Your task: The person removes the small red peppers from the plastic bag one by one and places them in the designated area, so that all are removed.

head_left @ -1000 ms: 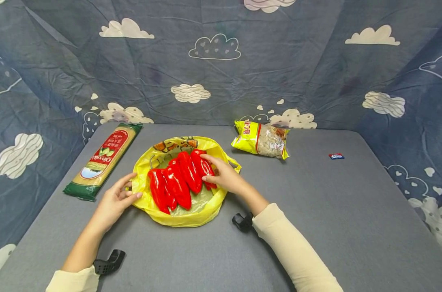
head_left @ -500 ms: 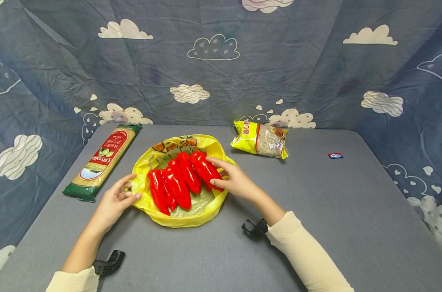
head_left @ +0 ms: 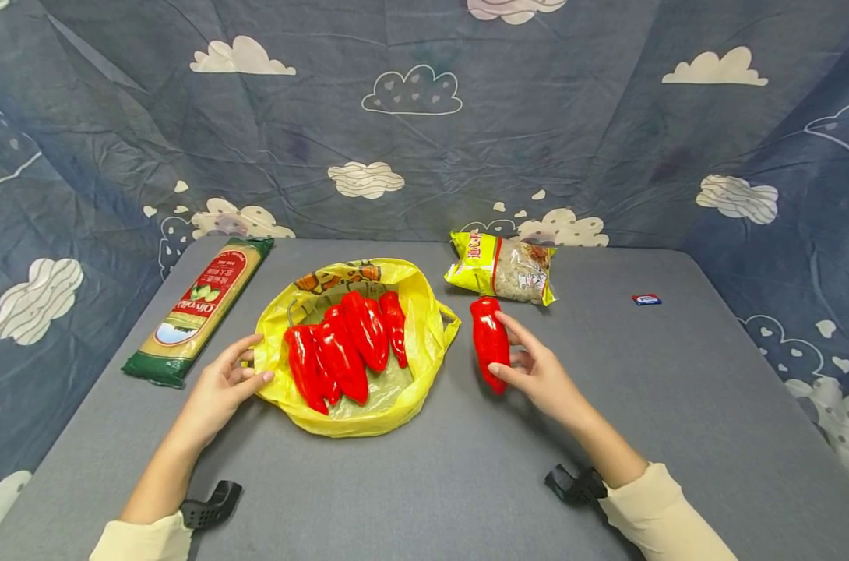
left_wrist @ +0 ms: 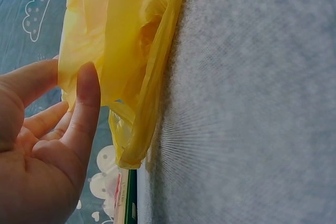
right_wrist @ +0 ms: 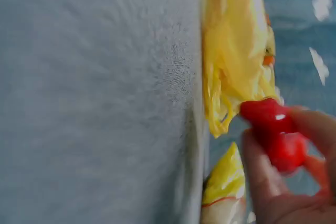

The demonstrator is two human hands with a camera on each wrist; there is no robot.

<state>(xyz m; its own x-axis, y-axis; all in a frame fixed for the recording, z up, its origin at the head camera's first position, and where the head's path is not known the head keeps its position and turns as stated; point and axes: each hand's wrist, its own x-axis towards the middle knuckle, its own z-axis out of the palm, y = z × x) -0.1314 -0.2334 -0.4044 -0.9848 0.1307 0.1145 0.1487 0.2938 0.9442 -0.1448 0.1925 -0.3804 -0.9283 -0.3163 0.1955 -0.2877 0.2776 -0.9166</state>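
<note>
At left, the left hand (head_left: 223,382) pinched the left edge of the bag (head_left: 357,424), where other peppers (head_left: 342,363) lay. Just right of the bag and apart from it, 1 pepper (head_left: 491,344) hung above the tabletop (head_left: 677,413), its long axis pointing mostly away from the person. The right hand (head_left: 542,380), the nearer of the 2 hands, gripped that pepper from its right side.

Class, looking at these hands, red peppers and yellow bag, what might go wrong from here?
The right hand holds a smooth, glossy pepper that might slip.
If the left hand tugs the soft yellow bag it pinches, the other peppers could shift.
The held pepper might bump the packet lying just beyond it.
</note>
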